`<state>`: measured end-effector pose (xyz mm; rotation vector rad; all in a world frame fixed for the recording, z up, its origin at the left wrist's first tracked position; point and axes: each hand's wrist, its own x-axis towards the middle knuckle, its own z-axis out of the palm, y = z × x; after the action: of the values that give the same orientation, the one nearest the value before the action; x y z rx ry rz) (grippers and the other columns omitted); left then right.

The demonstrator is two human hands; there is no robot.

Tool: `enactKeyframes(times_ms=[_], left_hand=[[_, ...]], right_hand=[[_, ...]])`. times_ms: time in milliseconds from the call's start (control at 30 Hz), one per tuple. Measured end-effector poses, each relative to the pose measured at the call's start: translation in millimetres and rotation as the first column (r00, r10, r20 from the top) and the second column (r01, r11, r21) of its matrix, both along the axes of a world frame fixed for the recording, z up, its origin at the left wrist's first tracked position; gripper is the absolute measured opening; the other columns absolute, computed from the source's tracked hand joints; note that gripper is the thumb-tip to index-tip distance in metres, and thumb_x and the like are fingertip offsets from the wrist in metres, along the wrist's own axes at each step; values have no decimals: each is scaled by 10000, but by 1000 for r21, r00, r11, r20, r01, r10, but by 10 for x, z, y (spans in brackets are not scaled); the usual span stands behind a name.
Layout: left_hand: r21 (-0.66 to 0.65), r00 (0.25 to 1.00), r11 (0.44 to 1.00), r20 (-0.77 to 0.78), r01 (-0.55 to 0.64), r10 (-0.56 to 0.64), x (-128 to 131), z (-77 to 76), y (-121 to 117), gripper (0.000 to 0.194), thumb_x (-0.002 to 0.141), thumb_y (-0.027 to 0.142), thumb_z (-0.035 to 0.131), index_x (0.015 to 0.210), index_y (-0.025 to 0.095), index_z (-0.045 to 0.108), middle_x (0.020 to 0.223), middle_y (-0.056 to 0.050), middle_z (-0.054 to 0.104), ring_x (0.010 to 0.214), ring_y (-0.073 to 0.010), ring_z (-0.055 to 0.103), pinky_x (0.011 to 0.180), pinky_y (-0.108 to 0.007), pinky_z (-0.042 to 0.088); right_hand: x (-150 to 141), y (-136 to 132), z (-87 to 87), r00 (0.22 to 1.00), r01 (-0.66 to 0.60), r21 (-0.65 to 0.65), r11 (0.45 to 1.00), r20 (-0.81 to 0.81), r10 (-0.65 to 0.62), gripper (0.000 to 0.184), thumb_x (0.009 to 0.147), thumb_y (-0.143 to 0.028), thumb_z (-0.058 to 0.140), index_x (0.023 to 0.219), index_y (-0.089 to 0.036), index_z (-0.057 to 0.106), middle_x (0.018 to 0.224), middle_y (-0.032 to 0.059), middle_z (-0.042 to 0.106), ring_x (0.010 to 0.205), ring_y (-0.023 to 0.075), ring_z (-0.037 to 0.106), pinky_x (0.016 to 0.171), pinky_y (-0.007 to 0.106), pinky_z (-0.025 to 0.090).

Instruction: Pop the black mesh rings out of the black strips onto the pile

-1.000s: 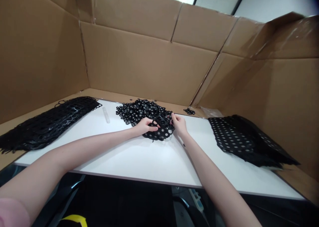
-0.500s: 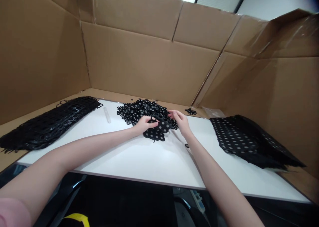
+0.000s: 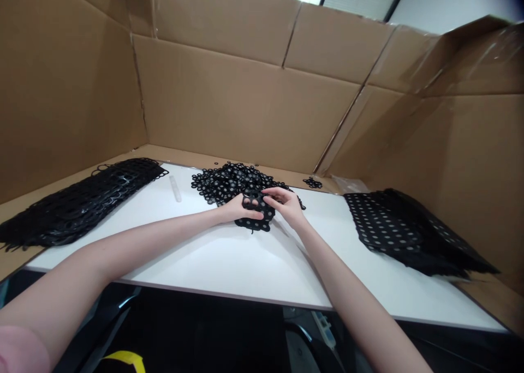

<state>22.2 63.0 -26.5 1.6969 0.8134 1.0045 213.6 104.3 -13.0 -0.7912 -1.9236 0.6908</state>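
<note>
In front of the ring pile, my left hand is closed on a floppy black perforated sheet with rows of round holes. Its fingers show through and over the sheet, and the lower part hangs down to the white tabletop. My right hand pinches at the sheet's upper right edge with thumb and fingertips; whether a loose ring is between them is too small to tell. Just behind both hands lies a heap of small black rings, partly hidden by the hands and the sheet.
A stack of black cut-out sheets lies at the left of the white table. Black sheets with round holes lie at the right. A clear plastic strip and a small ring cluster are nearby. Cardboard walls surround the table.
My right hand has moved left and slightly down, from the heap's right edge to the sheet. The sheet's upper part is now folded up over my left fingers.
</note>
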Motion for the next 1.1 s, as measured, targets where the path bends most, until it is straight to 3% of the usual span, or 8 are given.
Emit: enactKeyframes(times_ms=[133, 200, 333, 433, 567, 800, 1000, 1100], left_hand=[[-31, 997, 996, -6, -81, 81, 30, 24, -37, 296, 680, 376, 740, 723, 129, 583, 680, 9, 595, 668, -127, 547, 642, -248, 434], [-42, 991, 990, -19, -133, 133, 37, 14, -34, 295, 684, 371, 736, 723, 136, 561, 670, 22, 576, 667, -125, 536, 642, -248, 421], [-57, 987, 986, 13, -157, 158, 42, -20, -18, 257, 702, 338, 723, 770, 140, 574, 710, 24, 589, 715, -131, 543, 697, -258, 421], [-67, 985, 987, 79, -148, 153, 51, -25, -19, 265, 696, 322, 732, 798, 141, 567, 715, 28, 592, 733, -129, 549, 728, -261, 425], [-89, 985, 987, 96, -133, 141, 71, 3, -34, 315, 653, 326, 758, 732, 151, 508, 614, 63, 520, 657, -111, 521, 711, -260, 421], [-81, 980, 981, 71, -179, 185, 65, -27, -3, 263, 622, 274, 766, 672, 146, 541, 625, 40, 550, 683, -130, 530, 729, -278, 434], [-81, 989, 989, 74, -122, 128, 60, -45, 14, 229, 615, 247, 775, 766, 122, 657, 794, -31, 681, 813, -175, 605, 833, -308, 453], [-69, 983, 986, 90, -154, 160, 54, -59, 20, 210, 641, 253, 755, 758, 127, 634, 786, -24, 674, 798, -167, 601, 812, -300, 451]], right_hand=[[23, -30, 74, 990, 107, 302, 947, 59, -130, 225, 751, -358, 690, 934, -226, 689, 899, 51, 607, 841, 193, 559, 764, 341, 468], [23, -57, 97, 987, 67, 351, 934, 111, -112, 118, 813, -312, 631, 876, -233, 690, 834, 42, 619, 821, 193, 557, 767, 345, 457], [-2, -106, 108, 970, -5, 420, 908, 224, -98, 206, 902, -260, 501, 857, -228, 699, 824, 52, 653, 815, 202, 549, 768, 353, 427], [-9, -111, 109, 956, -27, 460, 888, 271, -111, 189, 886, -334, 552, 877, -222, 704, 818, 53, 672, 794, 205, 542, 749, 355, 411], [-6, -95, 102, 936, -50, 475, 879, 329, -124, 213, 798, -428, 663, 835, -223, 709, 759, 50, 675, 774, 212, 534, 731, 360, 387], [-44, -64, 24, 927, -76, 407, 910, 364, -85, 139, 850, -259, 583, 780, -226, 699, 720, 44, 673, 775, 211, 538, 734, 370, 382], [-60, -53, 14, 955, -37, 344, 938, 289, -68, 266, 865, -199, 481, 683, -213, 676, 695, 48, 658, 711, 192, 534, 649, 328, 420], [-33, -85, 60, 960, -56, 323, 945, 276, -38, 206, 860, -266, 532, 748, -222, 699, 730, 41, 670, 747, 195, 536, 684, 330, 430]])
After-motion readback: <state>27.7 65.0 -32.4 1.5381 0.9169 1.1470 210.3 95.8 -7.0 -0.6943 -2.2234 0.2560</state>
